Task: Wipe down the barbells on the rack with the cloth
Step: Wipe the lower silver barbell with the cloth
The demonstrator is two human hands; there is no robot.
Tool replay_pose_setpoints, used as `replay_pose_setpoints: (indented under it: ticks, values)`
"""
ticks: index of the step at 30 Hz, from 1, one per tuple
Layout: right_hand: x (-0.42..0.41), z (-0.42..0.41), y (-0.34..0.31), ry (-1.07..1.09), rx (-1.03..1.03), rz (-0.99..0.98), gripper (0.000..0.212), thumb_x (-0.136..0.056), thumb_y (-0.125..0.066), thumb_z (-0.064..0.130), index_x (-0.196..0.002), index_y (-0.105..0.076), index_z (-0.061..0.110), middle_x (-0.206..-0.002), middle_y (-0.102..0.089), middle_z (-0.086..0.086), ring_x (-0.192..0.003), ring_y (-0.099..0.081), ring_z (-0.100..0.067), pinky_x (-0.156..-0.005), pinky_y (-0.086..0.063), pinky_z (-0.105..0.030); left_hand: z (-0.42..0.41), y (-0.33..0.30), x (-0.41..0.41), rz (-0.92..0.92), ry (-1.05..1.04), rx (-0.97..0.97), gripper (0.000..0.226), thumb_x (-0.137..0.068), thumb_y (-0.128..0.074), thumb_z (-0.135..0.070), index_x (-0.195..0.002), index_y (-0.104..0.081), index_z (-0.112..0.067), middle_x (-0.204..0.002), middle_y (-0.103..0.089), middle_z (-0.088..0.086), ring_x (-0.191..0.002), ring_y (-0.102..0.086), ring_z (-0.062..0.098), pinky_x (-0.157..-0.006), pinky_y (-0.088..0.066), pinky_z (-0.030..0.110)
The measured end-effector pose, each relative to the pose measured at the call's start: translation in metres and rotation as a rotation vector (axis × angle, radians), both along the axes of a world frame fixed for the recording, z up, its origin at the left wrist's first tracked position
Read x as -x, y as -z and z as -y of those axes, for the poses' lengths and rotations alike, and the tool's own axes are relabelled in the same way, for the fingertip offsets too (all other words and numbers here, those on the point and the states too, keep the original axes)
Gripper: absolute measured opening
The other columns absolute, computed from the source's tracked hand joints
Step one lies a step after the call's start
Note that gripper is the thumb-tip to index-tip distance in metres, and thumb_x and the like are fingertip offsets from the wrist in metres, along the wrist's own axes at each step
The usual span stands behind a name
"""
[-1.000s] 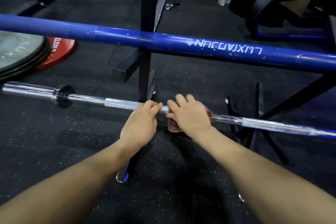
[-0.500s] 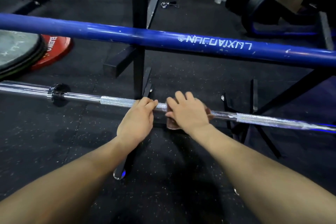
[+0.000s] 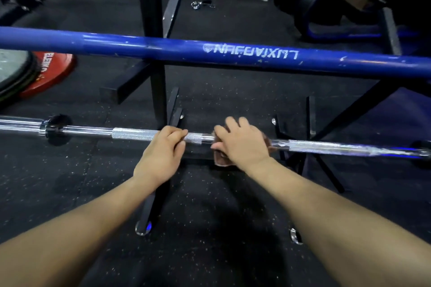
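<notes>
A chrome barbell (image 3: pixel 130 134) lies across the low black rack (image 3: pixel 152 91), running left to right. My left hand (image 3: pixel 163 154) grips its knurled middle. Just to the right, my right hand (image 3: pixel 242 144) presses a small brown cloth (image 3: pixel 220 158) around the bar's smooth centre; most of the cloth is hidden under the hand. Above and farther away, a blue barbell (image 3: pixel 163 48) with white lettering rests on the same rack.
Red and grey weight plates (image 3: pixel 46 70) lie on the dark rubber floor at the left. A spring collar (image 3: pixel 198 4) sits on the floor beyond the rack. A black bench frame (image 3: pixel 326 7) stands at the back right. Rack feet spread below the bar.
My right hand with the cloth has slid slightly right along the chrome bar, widening the gap to my left hand. The view has shifted a little.
</notes>
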State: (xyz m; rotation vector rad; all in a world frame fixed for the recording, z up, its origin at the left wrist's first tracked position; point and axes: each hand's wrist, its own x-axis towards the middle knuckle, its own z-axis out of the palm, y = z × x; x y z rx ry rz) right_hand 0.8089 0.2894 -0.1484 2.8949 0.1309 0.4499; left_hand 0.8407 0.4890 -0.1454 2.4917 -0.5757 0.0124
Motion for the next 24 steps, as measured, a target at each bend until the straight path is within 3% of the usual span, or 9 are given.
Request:
replay_pose_setpoints:
  ticks: [4,7,10,13,18,19,21,23,24]
  values:
    - [0.024,0.066,0.013,0.042,0.024,0.057,0.052,-0.084,-0.033,0.058,-0.088,-0.068,0.021,-0.085,-0.057,-0.006,-0.07,-0.053,-0.03,-0.049,-0.043,-0.032,0.014,-0.009,0.0,0.103,0.003,-0.036,0.03,-0.096,-0.049,-0.017,-0.122,-0.061,-0.012,-0.119,-0.055,-0.001,-0.112,-0.05,0.019,-0.095,-0.041,0.03]
    - [0.031,0.076,0.011,0.142,-0.03,0.099,0.049,-0.085,-0.031,0.055,-0.082,-0.069,0.024,-0.083,-0.058,-0.004,-0.067,-0.053,-0.029,-0.05,-0.039,-0.03,0.043,-0.014,0.001,0.117,0.054,-0.062,0.033,-0.095,-0.049,-0.018,-0.126,-0.058,-0.013,-0.119,-0.055,0.0,-0.111,-0.05,0.021,-0.096,-0.041,0.033]
    - [0.035,0.056,0.018,0.268,-0.084,0.174,0.044,-0.086,-0.035,0.049,-0.093,-0.07,0.022,-0.088,-0.06,-0.005,-0.076,-0.054,-0.031,-0.07,-0.05,-0.041,0.07,-0.011,0.003,0.078,0.057,-0.094,0.036,-0.097,-0.044,-0.023,-0.132,-0.053,-0.018,-0.123,-0.051,-0.004,-0.113,-0.047,0.019,-0.095,-0.041,0.032]
    - [0.044,0.04,0.023,0.315,-0.071,0.183,0.045,-0.086,-0.045,0.049,-0.108,-0.064,0.015,-0.097,-0.061,-0.005,-0.09,-0.056,-0.032,-0.089,-0.047,-0.049,0.078,-0.004,0.006,0.072,0.062,-0.103,0.035,-0.098,-0.043,-0.026,-0.131,-0.053,-0.019,-0.121,-0.051,-0.005,-0.112,-0.047,0.016,-0.093,-0.043,0.031]
    - [0.031,0.06,0.008,0.192,-0.058,0.114,0.033,-0.085,-0.055,0.049,-0.091,-0.057,0.016,-0.088,-0.057,-0.005,-0.077,-0.056,-0.03,-0.06,-0.045,-0.037,0.078,0.003,0.014,0.098,0.053,-0.126,0.034,-0.097,-0.045,-0.033,-0.126,-0.056,-0.02,-0.112,-0.05,-0.006,-0.106,-0.044,0.014,-0.087,-0.042,0.028]
    - [0.023,0.065,-0.002,0.21,-0.118,0.022,0.03,-0.089,-0.055,0.046,-0.096,-0.059,0.017,-0.094,-0.059,-0.006,-0.083,-0.057,-0.032,-0.06,-0.043,-0.036,0.08,0.002,0.015,0.094,0.035,-0.135,0.034,-0.097,-0.045,-0.035,-0.125,-0.057,-0.02,-0.112,-0.049,-0.007,-0.106,-0.043,0.013,-0.086,-0.043,0.028]
    - [0.007,0.076,-0.01,0.362,-0.274,-0.177,0.038,-0.097,-0.039,0.049,-0.116,-0.054,0.02,-0.113,-0.057,-0.005,-0.102,-0.055,-0.031,-0.069,-0.04,-0.036,0.083,-0.001,0.016,0.079,0.012,-0.166,0.035,-0.096,-0.045,-0.04,-0.124,-0.056,-0.021,-0.111,-0.048,-0.008,-0.106,-0.043,0.012,-0.081,-0.045,0.029]
    - [0.011,0.075,-0.006,0.416,-0.279,-0.119,0.046,-0.096,-0.033,0.053,-0.117,-0.054,0.018,-0.112,-0.057,-0.006,-0.101,-0.055,-0.031,-0.068,-0.04,-0.036,0.085,-0.005,0.017,0.07,0.015,-0.209,0.036,-0.095,-0.046,-0.044,-0.123,-0.056,-0.022,-0.11,-0.047,-0.009,-0.106,-0.042,0.01,-0.076,-0.046,0.028]
    - [0.021,0.071,-0.001,0.399,-0.245,0.012,0.046,-0.093,-0.035,0.053,-0.109,-0.057,0.016,-0.104,-0.058,-0.007,-0.092,-0.056,-0.031,-0.065,-0.041,-0.036,0.085,-0.006,0.017,0.071,0.013,-0.227,0.036,-0.095,-0.047,-0.045,-0.122,-0.055,-0.023,-0.11,-0.047,-0.009,-0.105,-0.042,0.01,-0.075,-0.046,0.028]
